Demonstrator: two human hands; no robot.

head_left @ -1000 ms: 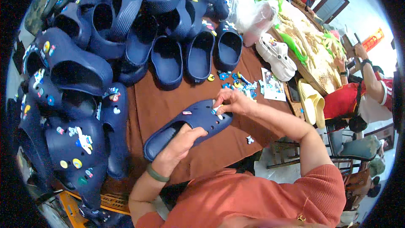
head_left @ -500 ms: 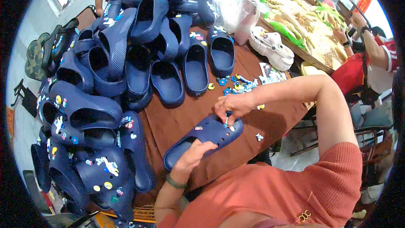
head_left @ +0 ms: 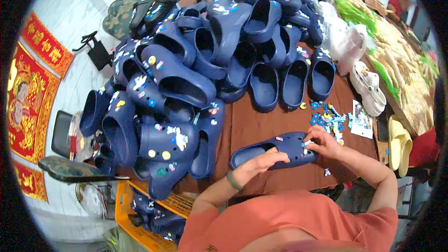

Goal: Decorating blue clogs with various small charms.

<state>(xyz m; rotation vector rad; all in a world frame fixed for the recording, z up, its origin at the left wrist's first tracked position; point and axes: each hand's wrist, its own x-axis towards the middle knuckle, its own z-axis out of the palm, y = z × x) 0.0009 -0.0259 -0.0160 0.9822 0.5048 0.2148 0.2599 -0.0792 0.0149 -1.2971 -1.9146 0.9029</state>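
Here, my left hand (head_left: 261,161) clamps the navy clog (head_left: 275,149) at its heel; my right hand (head_left: 322,141) fingers pinch a white charm (head_left: 306,145) against its toe on the brown table (head_left: 261,126).

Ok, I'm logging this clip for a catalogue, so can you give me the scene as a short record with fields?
Setting: brown table crowded with footwear
Left hand: rests on the heel end of a navy clog lying on the table
Right hand: fingers at the toe end of the same clog, at a small white charm
Nearby: loose charms just beyond the right hand
Left of clog: pile of navy clogs, many with coloured charms
Far right: white clog
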